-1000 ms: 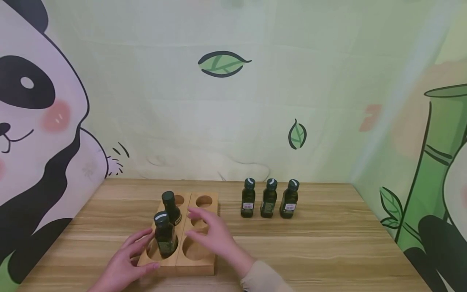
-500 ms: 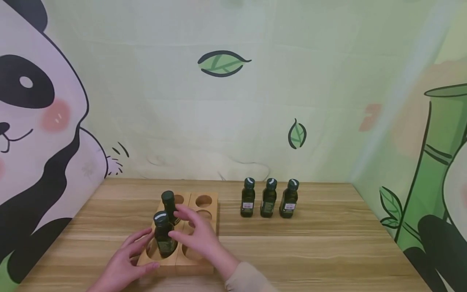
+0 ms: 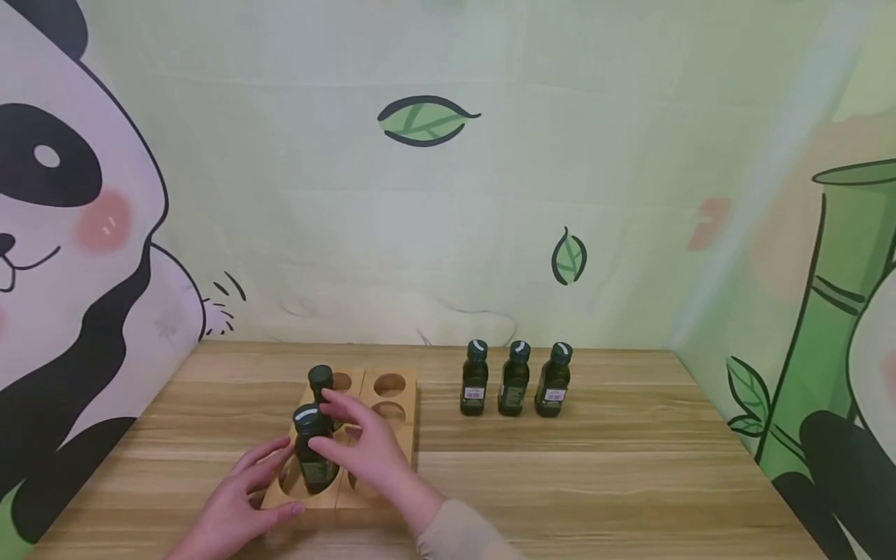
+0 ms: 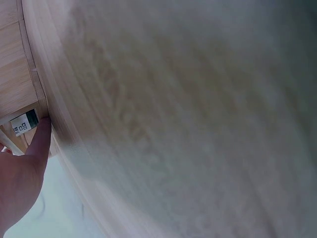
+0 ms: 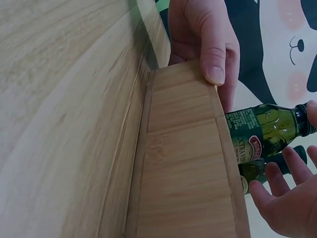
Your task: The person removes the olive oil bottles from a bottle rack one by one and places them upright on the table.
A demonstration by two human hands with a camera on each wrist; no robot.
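In the head view a light wooden rack (image 3: 315,519) with two rows of round holes lies at the table's left front. My left hand (image 3: 241,498) holds its front left corner, thumb on the front face and fingers along the side. A dark green olive oil bottle (image 3: 316,463) stands in the front left hole, and another bottle (image 3: 321,379) is just behind it. My right hand (image 3: 371,451) is over the rack, fingers spread and thumb overlapping the front bottle. In the right wrist view that hand (image 5: 290,210) has separated fingers beside the bottles, its thumb near the front bottle's cap.
Three matching bottles stand in a line at the back of the wooden table, to the right of the rack: a left one (image 3: 474,381), a middle one (image 3: 514,381) and a right one (image 3: 553,381). Behind them hangs a printed cloth backdrop (image 3: 336,233).
My right hand has moved left across the rack, from over the right row of holes to the two bottles. The left hand stays at the rack's corner.
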